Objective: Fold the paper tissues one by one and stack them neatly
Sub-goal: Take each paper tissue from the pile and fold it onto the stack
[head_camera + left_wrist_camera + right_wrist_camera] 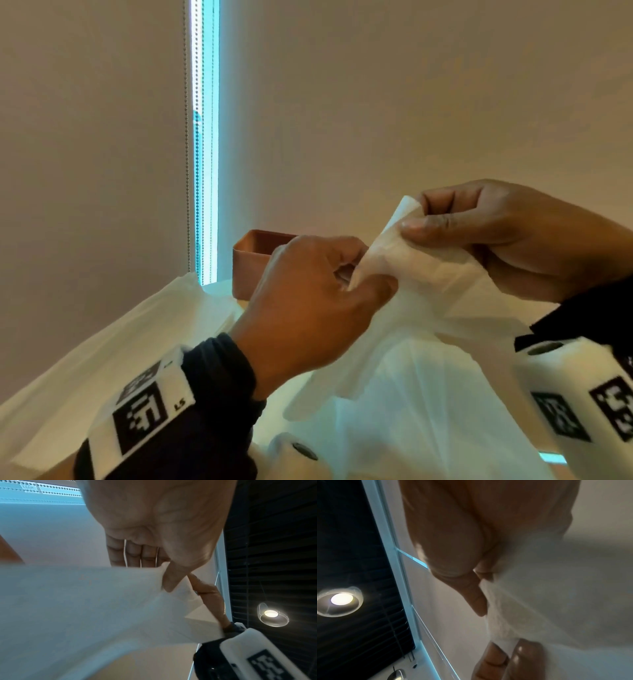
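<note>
A white paper tissue point(404, 308) hangs in the air between both hands, raised in front of the wall. My left hand point(308, 301) pinches its top edge between thumb and fingers. Higher and to the right, my right hand point(479, 229) pinches the tissue's upper corner. The sheet droops below them, creased and partly doubled over. In the left wrist view the tissue point(85, 608) spreads below the left hand point(164, 555), whose thumb presses on it. The right wrist view shows the right hand point(462, 568) with its thumb against the tissue point(556, 601).
More white tissues point(113, 346) lie spread on the surface at lower left. A brown rectangular box point(250, 263) stands behind my left hand. A window gap with bead chains point(202, 137) runs down the wall. Dark slatted blinds point(274, 547) and a round lamp point(271, 614) show overhead.
</note>
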### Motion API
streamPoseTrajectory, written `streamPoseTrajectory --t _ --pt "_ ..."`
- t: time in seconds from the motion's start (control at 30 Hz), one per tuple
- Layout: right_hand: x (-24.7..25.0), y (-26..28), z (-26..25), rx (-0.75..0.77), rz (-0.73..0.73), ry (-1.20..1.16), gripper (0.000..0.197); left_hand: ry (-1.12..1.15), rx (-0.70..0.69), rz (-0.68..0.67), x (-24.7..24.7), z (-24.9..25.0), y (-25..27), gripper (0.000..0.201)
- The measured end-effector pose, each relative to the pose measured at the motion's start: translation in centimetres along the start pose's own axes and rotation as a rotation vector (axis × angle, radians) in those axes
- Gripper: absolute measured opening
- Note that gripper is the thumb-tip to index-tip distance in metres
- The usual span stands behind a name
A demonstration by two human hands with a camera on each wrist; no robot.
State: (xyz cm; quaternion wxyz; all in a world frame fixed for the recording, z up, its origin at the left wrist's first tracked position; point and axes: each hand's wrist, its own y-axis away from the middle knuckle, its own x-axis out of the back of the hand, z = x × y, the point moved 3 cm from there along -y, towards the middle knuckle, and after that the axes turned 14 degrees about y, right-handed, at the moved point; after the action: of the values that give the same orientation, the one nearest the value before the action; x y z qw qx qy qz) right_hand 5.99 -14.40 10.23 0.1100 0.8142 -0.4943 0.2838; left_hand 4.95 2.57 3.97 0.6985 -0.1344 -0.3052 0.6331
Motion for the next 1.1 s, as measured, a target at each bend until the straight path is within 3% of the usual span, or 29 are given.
streamPoseTrajectory --t 0.1,0.17,0.23,0.27,0.3,0.37,0.43,0.53,0.6,0.77,0.87,0.93,1.03,1.1 --pt "0.7 -0.3 -1.1 0.041 0.160 0.238 0.031 0.047 0.028 0.002 0.9 0.3 0.5 0.018" --pt "1.1 -0.6 -2.1 0.115 0.213 0.427 0.060 0.069 0.068 -0.032 1.5 0.8 1.1 0.022" --pt "0.2 -0.9 -3.1 0.135 0.080 0.512 0.087 0.098 0.095 -0.053 2.2 1.4 1.8 0.021" --pt "-0.5 -1.2 -3.4 0.127 -0.032 0.505 0.089 0.116 0.100 -0.055 2.6 1.6 2.2 0.019" --pt "-1.3 -1.5 -3.5 0.117 -0.154 0.472 0.080 0.132 0.095 -0.049 3.1 1.8 2.6 0.019" --pt "-2.5 -2.4 -3.9 0.141 -0.317 0.327 0.040 0.179 0.103 -0.017 4.3 1.9 3.7 0.021" --pt "-3.2 -3.6 -4.2 0.181 -0.296 0.219 0.017 0.214 0.142 0.040 5.9 1.6 5.1 0.032" --pt "-3.4 -5.6 -4.5 0.193 -0.181 0.142 0.017 0.182 0.118 0.176 8.4 1.6 7.7 0.051" --pt "-3.9 -7.1 -4.7 0.176 -0.142 0.125 0.017 0.112 0.035 0.298 10.1 1.5 9.1 0.043" --pt "-7.0 -10.6 -5.8 0.148 -0.305 0.012 0.032 0.039 0.002 0.538 14.2 0.3 10.5 0.033" --pt "-9.0 -13.6 -5.8 0.098 -0.250 0.056 0.029 0.029 0.109 0.591 16.1 -0.9 10.9 0.027" --pt "-10.6 -15.8 -4.9 0.041 -0.178 0.075 0.023 -0.019 0.228 0.548 16.7 -1.9 11.0 0.016" --pt "-12.9 -18.5 -2.2 -0.048 -0.134 0.214 0.010 -0.110 0.435 0.491 16.5 -3.5 11.6 0.018" --pt "-14.5 -19.5 -0.4 -0.086 -0.157 0.381 0.016 -0.186 0.544 0.453 16.1 -4.2 12.0 0.018"
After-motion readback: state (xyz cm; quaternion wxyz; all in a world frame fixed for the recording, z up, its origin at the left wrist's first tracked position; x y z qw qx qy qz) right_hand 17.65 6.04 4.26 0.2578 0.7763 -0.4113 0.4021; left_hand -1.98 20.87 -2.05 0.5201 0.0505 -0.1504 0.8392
